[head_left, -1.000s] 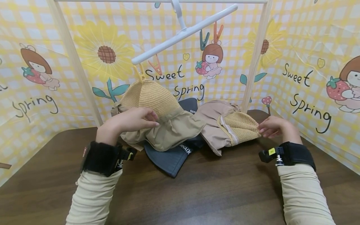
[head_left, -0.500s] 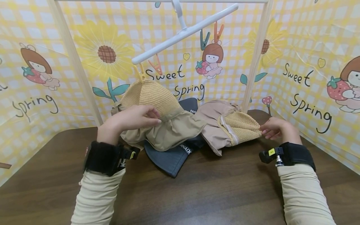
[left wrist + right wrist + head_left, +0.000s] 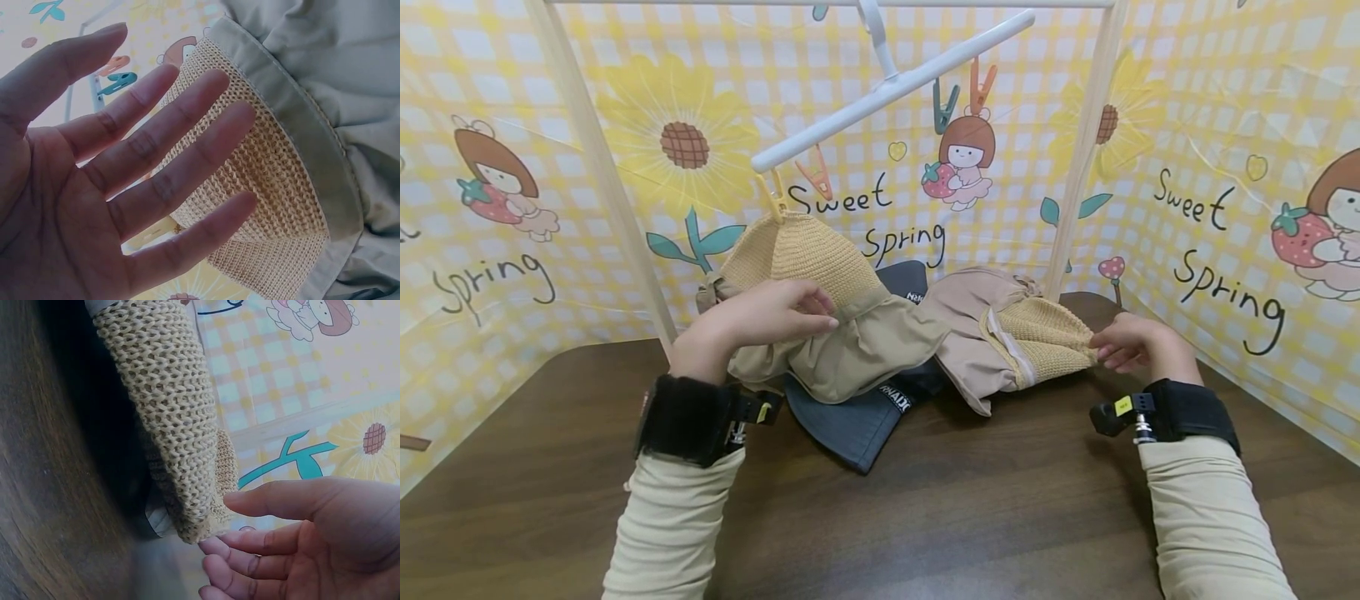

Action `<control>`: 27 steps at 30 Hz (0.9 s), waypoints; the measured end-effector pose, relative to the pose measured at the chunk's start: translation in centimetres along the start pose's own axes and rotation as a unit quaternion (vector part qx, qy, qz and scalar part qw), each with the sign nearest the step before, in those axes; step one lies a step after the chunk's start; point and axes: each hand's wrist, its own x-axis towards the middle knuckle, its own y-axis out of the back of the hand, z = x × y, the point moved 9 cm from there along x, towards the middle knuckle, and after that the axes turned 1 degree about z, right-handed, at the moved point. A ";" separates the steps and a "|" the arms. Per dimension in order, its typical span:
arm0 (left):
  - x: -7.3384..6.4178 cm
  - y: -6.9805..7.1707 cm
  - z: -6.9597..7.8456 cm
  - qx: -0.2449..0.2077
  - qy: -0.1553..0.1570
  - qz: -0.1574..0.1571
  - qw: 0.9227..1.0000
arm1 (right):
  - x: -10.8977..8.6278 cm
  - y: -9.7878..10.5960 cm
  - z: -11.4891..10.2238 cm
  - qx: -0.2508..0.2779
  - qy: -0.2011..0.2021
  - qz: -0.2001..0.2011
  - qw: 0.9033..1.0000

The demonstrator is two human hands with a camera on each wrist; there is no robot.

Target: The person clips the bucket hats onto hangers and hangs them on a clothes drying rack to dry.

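Note:
A sun hat with a woven straw crown (image 3: 823,267) and khaki cloth brim hangs by its top from a yellow clothespin (image 3: 777,197). In front of it is my left hand (image 3: 767,312); the left wrist view shows the fingers (image 3: 169,181) spread and holding nothing. A second sun hat (image 3: 1048,337), with a pinkish-beige brim, lies on its side at the right. My right hand (image 3: 1131,340) pinches the tip of its straw crown (image 3: 178,419) between thumb and fingers. Partly hidden beneath both hats is a dark grey hat (image 3: 842,425) with white lettering.
A white hanger (image 3: 895,90) hangs tilted, its left end lower, from a wooden frame (image 3: 1078,158). An orange clothespin (image 3: 816,175) is near its left end; a green one (image 3: 944,107) and another orange one (image 3: 981,86) are near its right. The brown table (image 3: 970,508) extends in front.
My left hand and forearm have shifted slightly to the right in front of the hanging sun hat. The right hand stays almost still at the other hat's crown tip.

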 end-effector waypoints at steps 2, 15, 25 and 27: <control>0.1 -0.1 0.0 0.004 -0.002 0.003 1.000 | 0.1 -0.1 -0.1 0.008 0.000 -0.001 1.000; 1.9 -1.5 1.1 0.022 -0.019 0.004 1.000 | 0.4 -0.3 -0.3 0.013 0.000 -0.001 1.000; 3.7 -3.2 2.7 0.029 -0.037 -0.003 0.999 | 0.2 0.2 -1.0 0.002 0.024 0.017 1.000; 3.9 -3.3 2.9 0.035 -0.042 -0.002 0.999 | 0.2 0.3 -1.2 -0.002 0.031 0.022 0.999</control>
